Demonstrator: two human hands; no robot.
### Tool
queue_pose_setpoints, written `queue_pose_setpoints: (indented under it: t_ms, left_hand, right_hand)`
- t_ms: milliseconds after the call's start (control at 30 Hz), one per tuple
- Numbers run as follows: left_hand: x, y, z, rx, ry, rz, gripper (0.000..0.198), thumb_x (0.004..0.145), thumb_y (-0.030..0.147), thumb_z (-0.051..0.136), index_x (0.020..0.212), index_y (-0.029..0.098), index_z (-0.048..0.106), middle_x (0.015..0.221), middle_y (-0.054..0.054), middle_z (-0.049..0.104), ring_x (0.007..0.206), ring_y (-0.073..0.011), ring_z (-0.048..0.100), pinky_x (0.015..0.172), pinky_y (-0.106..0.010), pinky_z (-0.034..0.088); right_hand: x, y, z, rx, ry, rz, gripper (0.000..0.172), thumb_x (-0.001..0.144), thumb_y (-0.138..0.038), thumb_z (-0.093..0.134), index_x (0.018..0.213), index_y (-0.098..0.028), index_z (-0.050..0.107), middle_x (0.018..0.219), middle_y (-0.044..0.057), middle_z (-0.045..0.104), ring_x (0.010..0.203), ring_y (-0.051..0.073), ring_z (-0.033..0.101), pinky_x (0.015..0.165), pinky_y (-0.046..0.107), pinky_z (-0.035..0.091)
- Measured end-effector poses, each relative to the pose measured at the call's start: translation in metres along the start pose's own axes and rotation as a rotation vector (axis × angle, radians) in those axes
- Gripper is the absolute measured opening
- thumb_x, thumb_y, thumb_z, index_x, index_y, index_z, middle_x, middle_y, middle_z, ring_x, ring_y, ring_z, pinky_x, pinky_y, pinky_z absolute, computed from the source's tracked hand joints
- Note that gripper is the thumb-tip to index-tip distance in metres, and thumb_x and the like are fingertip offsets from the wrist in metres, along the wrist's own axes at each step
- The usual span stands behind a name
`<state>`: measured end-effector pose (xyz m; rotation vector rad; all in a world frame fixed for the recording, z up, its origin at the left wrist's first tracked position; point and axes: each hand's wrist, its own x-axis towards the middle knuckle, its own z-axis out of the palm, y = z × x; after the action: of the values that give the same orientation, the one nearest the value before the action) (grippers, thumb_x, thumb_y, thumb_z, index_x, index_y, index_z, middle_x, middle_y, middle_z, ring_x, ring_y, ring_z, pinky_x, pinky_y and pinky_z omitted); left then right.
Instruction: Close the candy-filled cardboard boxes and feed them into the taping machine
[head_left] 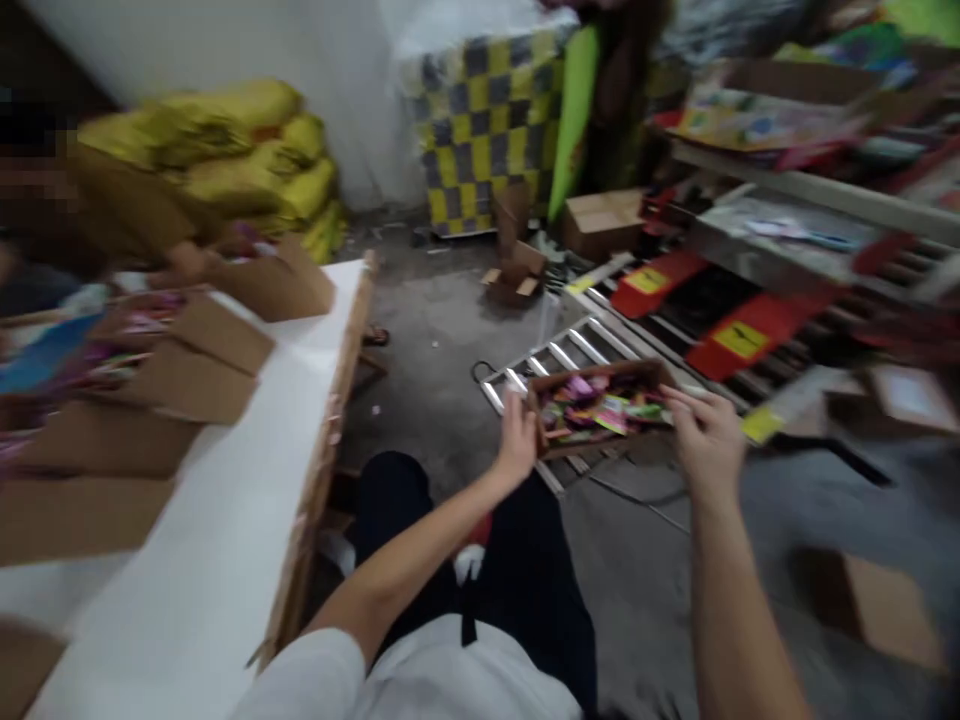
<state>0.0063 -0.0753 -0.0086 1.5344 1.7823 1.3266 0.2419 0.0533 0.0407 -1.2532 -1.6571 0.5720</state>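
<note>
A small open cardboard box (551, 448) filled with colourful wrapped candies (600, 402) is held between my two hands, over the near end of a metal roller conveyor (561, 352). At its left end is my left hand (517, 437), pressed against the side with the fingers pointing up. My right hand (705, 435) grips the right end, thumb and fingers at the rim. The box's underside is hidden, and the picture is somewhat blurred by motion.
A white-topped table (225, 500) on my left carries several open cartons (202, 350), with a person (112, 210) behind it. To the right stands a machine with red guards (739, 330). Yellow sacks (247, 160) are piled by the wall; a carton (877, 605) lies on the floor.
</note>
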Motion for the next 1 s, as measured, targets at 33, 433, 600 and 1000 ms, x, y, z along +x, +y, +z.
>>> queue_pose_setpoints:
  t_ms: [33,433,600,1000]
  left_hand:
    - [0.011,0.002,-0.003,0.048,0.069,0.074,0.065,0.105,0.046,0.026,0.16,0.017,0.008,0.164,-0.023,0.025,0.158,-0.0286,0.013,0.127,-0.056,0.017]
    - [0.082,0.034,-0.006,0.488,-0.707,0.449,0.064,0.096,0.029,0.047,0.156,0.01,0.032,0.167,-0.014,0.025,0.156,-0.0253,0.023,0.128,-0.04,0.021]
    - [0.095,0.03,-0.021,0.361,-0.896,0.407,0.075,0.096,0.047,0.049,0.158,0.01,0.029,0.167,-0.015,0.022,0.156,-0.0287,0.019,0.129,-0.045,0.018]
    - [0.08,0.021,-0.025,-0.031,-0.57,0.626,0.044,0.099,0.05,0.049,0.126,0.022,0.07,0.137,-0.009,0.065,0.139,-0.0276,0.052,0.119,-0.049,0.039]
  right_hand:
    - [0.002,-0.002,-0.001,-0.019,-0.008,-0.029,0.058,0.086,-0.062,0.056,0.11,-0.014,0.079,0.097,0.015,0.065,0.093,0.025,0.061,0.088,0.045,0.049]
    - [0.02,-0.036,0.0,-0.154,-0.846,-0.318,0.09,0.078,-0.076,0.067,0.147,-0.021,0.053,0.136,0.014,0.061,0.124,0.033,0.06,0.102,0.043,0.05]
    - [0.029,-0.031,0.0,-0.13,-0.937,-0.29,0.09,0.078,-0.081,0.062,0.144,-0.021,0.056,0.137,0.016,0.059,0.128,0.035,0.056,0.105,0.048,0.048]
    - [0.052,-0.035,0.013,-0.03,-1.045,-0.107,0.091,0.063,-0.056,0.086,0.137,-0.017,0.051,0.137,0.014,0.058,0.121,0.031,0.057,0.103,0.045,0.049]
